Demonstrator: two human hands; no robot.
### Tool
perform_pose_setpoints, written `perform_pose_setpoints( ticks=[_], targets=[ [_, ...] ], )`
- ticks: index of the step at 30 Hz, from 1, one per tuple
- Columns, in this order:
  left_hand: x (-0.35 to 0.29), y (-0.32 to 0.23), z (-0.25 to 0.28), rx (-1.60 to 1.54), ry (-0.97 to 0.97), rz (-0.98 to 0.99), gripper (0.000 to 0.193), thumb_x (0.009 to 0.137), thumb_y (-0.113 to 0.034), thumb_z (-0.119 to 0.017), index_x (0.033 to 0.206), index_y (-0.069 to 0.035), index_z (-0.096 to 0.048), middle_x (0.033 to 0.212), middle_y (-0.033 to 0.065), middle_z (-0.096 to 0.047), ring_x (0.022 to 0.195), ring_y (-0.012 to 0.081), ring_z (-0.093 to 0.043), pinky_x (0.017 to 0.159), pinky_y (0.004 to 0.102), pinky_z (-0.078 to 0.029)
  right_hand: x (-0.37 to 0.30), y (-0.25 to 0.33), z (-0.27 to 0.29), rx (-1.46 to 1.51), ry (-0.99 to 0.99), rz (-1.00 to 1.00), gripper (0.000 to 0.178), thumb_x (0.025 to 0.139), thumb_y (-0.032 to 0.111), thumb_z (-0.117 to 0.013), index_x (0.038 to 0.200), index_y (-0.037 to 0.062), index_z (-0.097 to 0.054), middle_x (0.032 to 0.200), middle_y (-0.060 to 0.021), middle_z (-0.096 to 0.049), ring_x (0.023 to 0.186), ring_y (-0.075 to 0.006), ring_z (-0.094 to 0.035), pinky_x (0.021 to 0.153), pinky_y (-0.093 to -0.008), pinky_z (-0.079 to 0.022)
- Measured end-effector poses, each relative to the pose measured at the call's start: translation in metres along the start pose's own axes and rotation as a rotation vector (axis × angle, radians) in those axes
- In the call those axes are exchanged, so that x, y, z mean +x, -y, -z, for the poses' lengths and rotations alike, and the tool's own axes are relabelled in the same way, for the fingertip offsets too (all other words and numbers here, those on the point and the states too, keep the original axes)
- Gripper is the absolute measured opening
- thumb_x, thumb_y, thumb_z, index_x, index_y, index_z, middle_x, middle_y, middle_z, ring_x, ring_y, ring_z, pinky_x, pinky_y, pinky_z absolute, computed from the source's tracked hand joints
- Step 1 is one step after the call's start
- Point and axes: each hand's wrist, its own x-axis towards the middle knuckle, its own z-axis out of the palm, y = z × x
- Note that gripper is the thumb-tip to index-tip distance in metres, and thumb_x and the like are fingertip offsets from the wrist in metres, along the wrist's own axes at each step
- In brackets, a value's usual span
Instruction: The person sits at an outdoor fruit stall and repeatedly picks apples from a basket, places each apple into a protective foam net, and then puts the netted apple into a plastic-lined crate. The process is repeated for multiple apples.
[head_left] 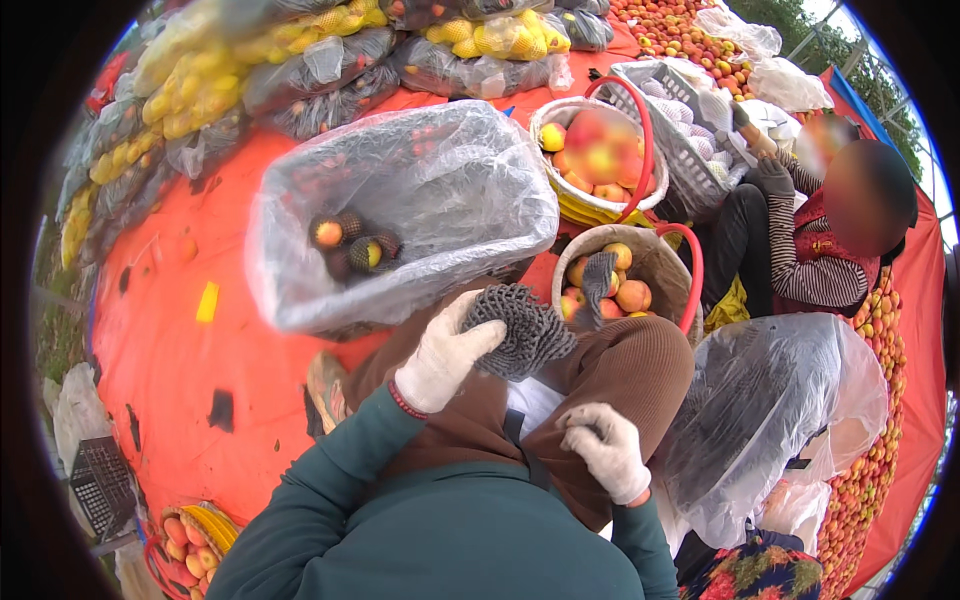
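Note:
My left hand (pixel 446 352), in a white glove, is closed on a bunched dark grey foam fruit net (pixel 520 332) above my lap. Whether there is fruit inside the net cannot be seen. Over my right thigh, my right hand (pixel 606 452), also gloved, has its fingers curled in with nothing showing in them. Beyond the net stands a basket of apples (pixel 632 296), with another grey foam net (pixel 597 285) lying on the fruit. Ahead to the left is a crate lined with clear plastic (pixel 460 190), holding a few apples in dark nets (pixel 352 246).
A second red-handled apple basket (pixel 600 150) stands farther back, beside a grey crate of white-netted fruit (pixel 690 120). A co-worker (pixel 820 230) sits at the right. Bagged fruit (pixel 330 75) is stacked behind. A plastic-covered container (pixel 770 400) is at my right.

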Motion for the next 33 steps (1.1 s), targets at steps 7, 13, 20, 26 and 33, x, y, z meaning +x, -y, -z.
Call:
perform_pose_setpoints(
  ticks=[7, 13, 20, 26, 33],
  targets=[
    [-0.006, 0.015, -0.022, 0.749, 0.063, -0.249, 0.041, 0.079, -0.012, -0.061, 0.117, -0.001, -0.052, 0.101, 0.0178, -0.063, 0.096, 0.0255, -0.063, 0.083, 0.0338, -0.049, 0.018, 0.023, 0.003, 0.049, -0.343, 0.297, 0.034, 0.079, 0.007, -0.063, 0.111, 0.0002, -0.056, 0.103, -0.0122, -0.060, 0.089, -0.0188, -0.060, 0.080, -0.0298, -0.048],
    [-0.022, 0.011, -0.030, 0.092, 0.219, 0.012, 0.039, 0.085, -0.015, -0.054, 0.120, 0.002, -0.049, 0.107, 0.0131, -0.060, 0.098, 0.0232, -0.059, 0.085, 0.0315, -0.047, 0.033, -0.003, -0.013, 0.135, -0.109, 0.183, 0.027, 0.083, 0.007, -0.062, 0.108, -0.0024, -0.057, 0.104, -0.0063, -0.059, 0.098, -0.0128, -0.055, 0.088, -0.0269, -0.043],
    [-0.022, 0.041, -0.023, 0.006, 0.375, 0.102, 0.045, 0.085, -0.007, -0.051, 0.128, 0.002, -0.040, 0.113, 0.0101, -0.053, 0.109, 0.0203, -0.051, 0.094, 0.0332, -0.043, 0.030, -0.012, -0.030, 0.191, -0.322, 0.388, 0.029, 0.082, 0.008, -0.059, 0.110, 0.0009, -0.057, 0.105, -0.0103, -0.061, 0.098, -0.0191, -0.058, 0.087, -0.0304, -0.046],
    [-0.026, 0.046, -0.029, -0.001, 0.322, 0.203, 0.038, 0.082, -0.003, -0.052, 0.119, 0.003, -0.045, 0.103, 0.0077, -0.056, 0.090, 0.0148, -0.055, 0.078, 0.0283, -0.047, 0.028, -0.007, -0.028, -0.272, -0.442, 0.579, 0.030, 0.077, 0.001, -0.062, 0.106, -0.0010, -0.056, 0.093, -0.0153, -0.059, 0.088, -0.0284, -0.060, 0.079, -0.0334, -0.048],
    [-0.038, 0.040, -0.033, 0.168, 0.353, 0.396, 0.022, 0.079, -0.003, -0.051, 0.099, 0.002, -0.056, 0.088, 0.0043, -0.060, 0.068, 0.0090, -0.055, 0.063, 0.0226, -0.046, 0.026, -0.038, -0.019, 0.468, -0.438, 0.436, 0.024, 0.084, -0.002, -0.055, 0.108, -0.0001, -0.053, 0.098, -0.0067, -0.059, 0.089, -0.0160, -0.059, 0.083, -0.0272, -0.048]
  ],
)
